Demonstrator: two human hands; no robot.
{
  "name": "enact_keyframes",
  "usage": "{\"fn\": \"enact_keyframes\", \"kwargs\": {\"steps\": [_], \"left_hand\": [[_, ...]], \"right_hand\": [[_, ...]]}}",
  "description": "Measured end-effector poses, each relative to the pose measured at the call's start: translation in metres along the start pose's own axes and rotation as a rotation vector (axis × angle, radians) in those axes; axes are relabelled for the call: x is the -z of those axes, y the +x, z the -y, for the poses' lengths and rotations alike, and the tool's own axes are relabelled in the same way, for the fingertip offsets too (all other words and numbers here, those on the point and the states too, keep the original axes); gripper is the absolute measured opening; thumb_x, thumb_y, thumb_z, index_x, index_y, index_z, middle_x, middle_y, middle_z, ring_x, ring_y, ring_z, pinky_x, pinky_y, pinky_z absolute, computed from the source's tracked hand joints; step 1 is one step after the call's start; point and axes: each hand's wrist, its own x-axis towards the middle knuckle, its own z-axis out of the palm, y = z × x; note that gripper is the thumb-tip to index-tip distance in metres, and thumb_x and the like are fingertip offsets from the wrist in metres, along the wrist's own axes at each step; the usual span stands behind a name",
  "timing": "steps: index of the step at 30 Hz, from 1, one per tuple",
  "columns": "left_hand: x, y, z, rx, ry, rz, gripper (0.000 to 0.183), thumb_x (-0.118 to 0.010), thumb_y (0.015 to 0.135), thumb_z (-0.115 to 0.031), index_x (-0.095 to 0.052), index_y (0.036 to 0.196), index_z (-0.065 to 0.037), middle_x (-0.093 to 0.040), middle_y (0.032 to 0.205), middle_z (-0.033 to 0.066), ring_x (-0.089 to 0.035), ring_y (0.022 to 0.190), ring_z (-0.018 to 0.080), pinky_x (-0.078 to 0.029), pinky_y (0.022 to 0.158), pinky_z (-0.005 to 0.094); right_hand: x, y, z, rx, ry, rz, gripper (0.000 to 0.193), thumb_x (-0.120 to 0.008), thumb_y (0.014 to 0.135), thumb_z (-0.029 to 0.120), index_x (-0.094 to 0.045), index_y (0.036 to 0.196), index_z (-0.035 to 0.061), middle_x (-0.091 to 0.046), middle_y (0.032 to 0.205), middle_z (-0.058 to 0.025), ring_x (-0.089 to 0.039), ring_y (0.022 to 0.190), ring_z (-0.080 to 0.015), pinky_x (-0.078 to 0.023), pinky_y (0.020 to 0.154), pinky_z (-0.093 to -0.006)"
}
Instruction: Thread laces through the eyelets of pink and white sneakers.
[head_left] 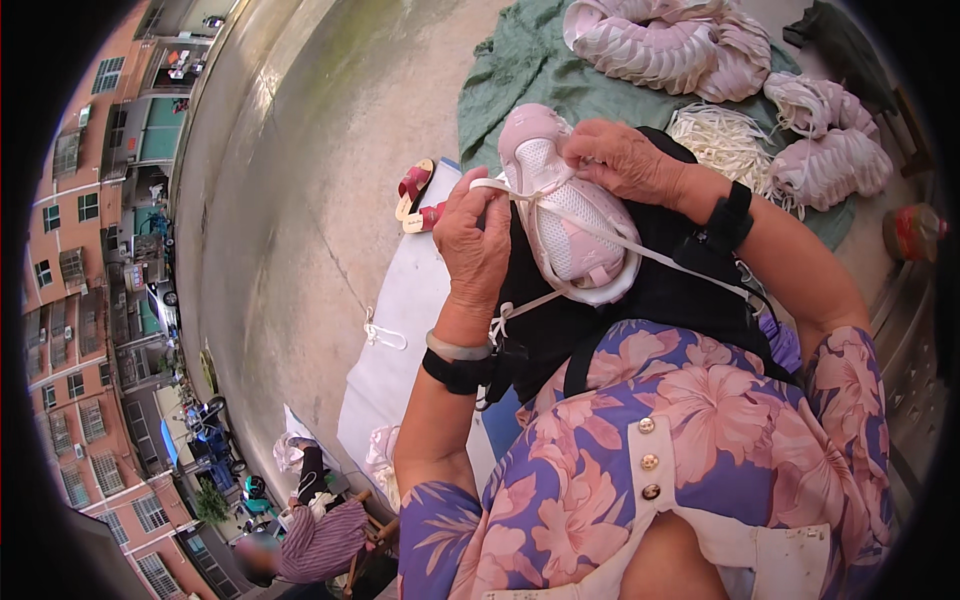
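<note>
A pink and white sneaker (pixel 585 215) rests on the black cloth over my lap, its toe pointing away from me. Between the thumb and fingers of my left hand (pixel 472 235) is a white shoelace (pixel 505 188), held just left of the shoe's lacing. My right hand (pixel 625 160) is closed at the right side of the lacing near the toe. Its fingertips seem to pinch the lace there, though they partly cover it. One long lace end trails across the shoe toward my right forearm. Another white lace knot (pixel 505 312) shows near my left wrist.
Pink and white shoe uppers (pixel 660 55) lie in stacks on a green cloth (pixel 540 50), with a bundle of white laces (pixel 715 140) beside them. Red sandals (pixel 415 187) are by a white sheet (pixel 400 290) at left. Another person (pixel 320 540) sits lower left; a bottle (pixel 912 232) stands right.
</note>
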Motion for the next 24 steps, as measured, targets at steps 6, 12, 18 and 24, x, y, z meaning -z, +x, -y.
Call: {"fn": "enact_keyframes", "kwargs": {"steps": [6,12,18,24], "left_hand": [[-0.006,0.003,-0.008,0.345,-0.643,0.004,0.012,-0.056,0.082,0.004,-0.061,0.093,0.003,-0.063,0.087,0.0095,-0.06,0.065,0.0118,-0.049,0.066,0.0245],[0.003,0.015,-0.002,0.482,-0.757,0.097,0.022,-0.053,0.082,0.003,-0.054,0.104,0.001,-0.061,0.072,0.0076,-0.053,0.052,0.0078,-0.044,0.052,0.0198],[0.026,0.026,0.001,0.612,-0.381,0.495,0.016,-0.059,0.084,-0.008,-0.061,0.097,0.0,-0.061,0.068,0.0042,-0.048,0.049,0.0065,-0.036,0.044,0.0176],[0.035,0.024,0.002,0.549,-0.55,0.616,0.024,-0.06,0.087,-0.021,-0.067,0.082,0.001,-0.064,0.08,0.0091,-0.054,0.068,0.0107,-0.044,0.07,0.0254]], "right_hand": [[-0.001,0.006,-0.005,0.029,-0.075,0.043,0.016,-0.059,0.074,0.001,-0.054,0.087,0.0086,-0.055,0.092,-0.009,-0.053,0.087,-0.0296,-0.041,0.079,-0.0374],[0.008,0.011,-0.002,0.07,-0.039,0.027,0.011,-0.053,0.075,0.004,-0.052,0.084,0.0096,-0.053,0.07,-0.0107,-0.053,0.072,-0.0302,-0.039,0.075,-0.0341],[0.05,0.009,0.018,-0.186,0.431,0.138,0.008,-0.055,0.079,0.008,-0.055,0.085,0.002,-0.055,0.071,-0.0039,-0.05,0.067,-0.0126,-0.041,0.062,-0.0256],[0.107,-0.008,0.008,-0.35,0.233,0.234,0.014,-0.063,0.078,0.009,-0.057,0.089,0.0028,-0.051,0.07,0.0003,-0.045,0.065,-0.0087,-0.039,0.062,-0.0254]]}}
